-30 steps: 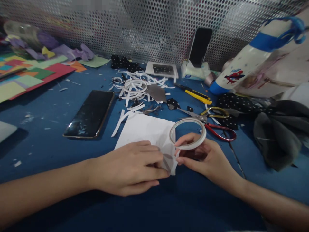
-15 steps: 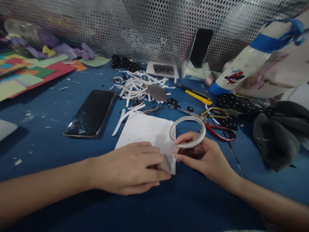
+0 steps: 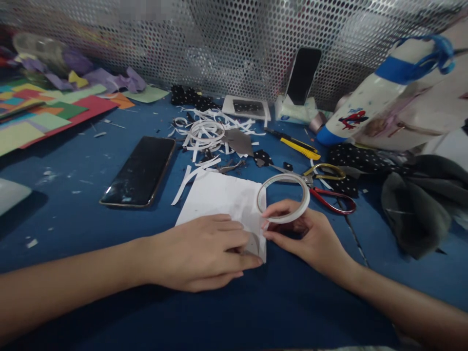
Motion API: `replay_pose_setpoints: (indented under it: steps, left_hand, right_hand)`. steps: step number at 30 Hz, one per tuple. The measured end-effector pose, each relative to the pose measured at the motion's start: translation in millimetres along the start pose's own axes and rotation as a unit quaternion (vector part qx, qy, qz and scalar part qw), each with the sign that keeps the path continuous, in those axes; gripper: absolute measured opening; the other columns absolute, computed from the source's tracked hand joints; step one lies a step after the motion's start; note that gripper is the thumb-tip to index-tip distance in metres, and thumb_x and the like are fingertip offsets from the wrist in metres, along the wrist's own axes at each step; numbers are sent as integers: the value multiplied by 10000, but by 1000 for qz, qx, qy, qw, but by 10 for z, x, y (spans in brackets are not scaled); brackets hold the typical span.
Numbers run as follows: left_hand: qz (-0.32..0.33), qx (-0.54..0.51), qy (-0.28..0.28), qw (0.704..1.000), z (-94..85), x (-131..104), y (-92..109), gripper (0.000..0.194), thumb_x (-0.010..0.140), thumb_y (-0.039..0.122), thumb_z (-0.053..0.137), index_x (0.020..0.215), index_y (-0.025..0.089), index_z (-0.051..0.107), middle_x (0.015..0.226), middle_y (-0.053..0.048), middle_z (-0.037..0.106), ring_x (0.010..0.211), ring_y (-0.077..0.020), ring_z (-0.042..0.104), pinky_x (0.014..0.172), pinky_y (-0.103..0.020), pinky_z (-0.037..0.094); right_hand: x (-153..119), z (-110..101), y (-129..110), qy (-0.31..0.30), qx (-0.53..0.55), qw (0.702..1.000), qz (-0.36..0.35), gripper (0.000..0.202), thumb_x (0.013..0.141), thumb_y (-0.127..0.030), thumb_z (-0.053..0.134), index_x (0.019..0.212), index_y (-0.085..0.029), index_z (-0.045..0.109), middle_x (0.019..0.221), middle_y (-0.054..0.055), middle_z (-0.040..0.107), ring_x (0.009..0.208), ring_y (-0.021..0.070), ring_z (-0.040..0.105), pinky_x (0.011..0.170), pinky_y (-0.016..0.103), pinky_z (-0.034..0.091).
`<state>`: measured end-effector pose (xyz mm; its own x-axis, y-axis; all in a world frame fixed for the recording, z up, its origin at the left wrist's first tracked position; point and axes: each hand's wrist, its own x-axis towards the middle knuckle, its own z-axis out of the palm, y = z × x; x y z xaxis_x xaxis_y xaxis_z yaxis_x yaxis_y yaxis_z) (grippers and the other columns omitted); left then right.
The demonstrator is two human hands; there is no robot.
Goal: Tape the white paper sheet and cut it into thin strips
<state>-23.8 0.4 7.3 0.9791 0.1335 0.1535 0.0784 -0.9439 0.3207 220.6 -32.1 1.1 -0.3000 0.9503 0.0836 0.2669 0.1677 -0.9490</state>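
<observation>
A white sheet of paper (image 3: 223, 197) lies on the blue table, its lower part covered by my left hand (image 3: 204, 253). That hand rests palm down with its fingers stretched toward the paper's right edge, the thumb bent underneath. At this edge my right hand (image 3: 307, 234) holds a thin roll of double-sided tape (image 3: 303, 207) upright at a tilt between thumb and fingers. A strip of tape seems to run down the paper's right edge, from the roll toward my left fingertips. Scissors (image 3: 314, 180) with one yellow and one red handle lie just behind the roll.
White paper strips (image 3: 204, 134) are heaped behind the sheet. A black phone (image 3: 141, 170) lies left, a yellow cutter knife (image 3: 298, 146) behind the scissors. A water bottle (image 3: 369, 97) and dark bow (image 3: 417, 209) stand right. Coloured papers (image 3: 54, 112) lie far left.
My left index finger has slid slightly right, to the paper's lower right corner. The right hand and tape roll have barely moved; the whole view has shifted a little.
</observation>
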Motion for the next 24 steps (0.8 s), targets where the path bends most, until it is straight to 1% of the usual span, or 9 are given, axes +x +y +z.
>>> replay_pose_setpoints:
  steps: [6, 11, 16, 19, 24]
  left_hand:
    - [-3, -11, -6, 1000, 2, -1, 1, 336, 1002, 229, 428, 1315, 195, 546, 1048, -68, 612, 882, -224, 549, 802, -386, 412]
    - [-4, -10, -2, 1000, 1, -1, 1, 337, 997, 225, 438, 1316, 203, 545, 1072, -77, 625, 904, -226, 553, 822, -378, 409]
    - [-4, -19, 5, 1000, 0, 0, 7, 327, 987, 222, 453, 1297, 201, 557, 1102, -71, 634, 915, -227, 575, 828, -385, 424]
    - [-8, -23, 17, 1000, 11, -4, 12, 321, 989, 225, 450, 1290, 210, 560, 1102, -74, 648, 957, -233, 590, 865, -390, 432]
    - [-7, -27, 29, 999, 30, -13, 18, 321, 1009, 233, 416, 1299, 210, 553, 1110, -77, 659, 1009, -238, 599, 943, -397, 419]
  right_hand:
    - [-2, 5, -8, -11, -23, 999, -20, 251, 796, -110, 744, 1008, -223, 669, 959, -4, 710, 805, 111, 709, 748, 174, 608]
    - [4, 7, -2, -17, -50, 998, -35, 244, 810, -122, 732, 1024, -214, 661, 977, 15, 706, 809, 133, 705, 748, 217, 614]
    - [-11, 5, -7, -24, -113, 992, -56, 227, 827, -152, 720, 1030, -226, 651, 998, 23, 707, 827, 163, 704, 744, 259, 600]
    - [-16, 9, -1, -23, -149, 986, -74, 234, 832, -146, 709, 1038, -235, 643, 993, 24, 712, 867, 185, 703, 753, 275, 587]
    - [-23, 12, 16, -20, -189, 975, -118, 254, 839, -131, 695, 1058, -242, 629, 1000, 18, 709, 899, 182, 688, 781, 275, 559]
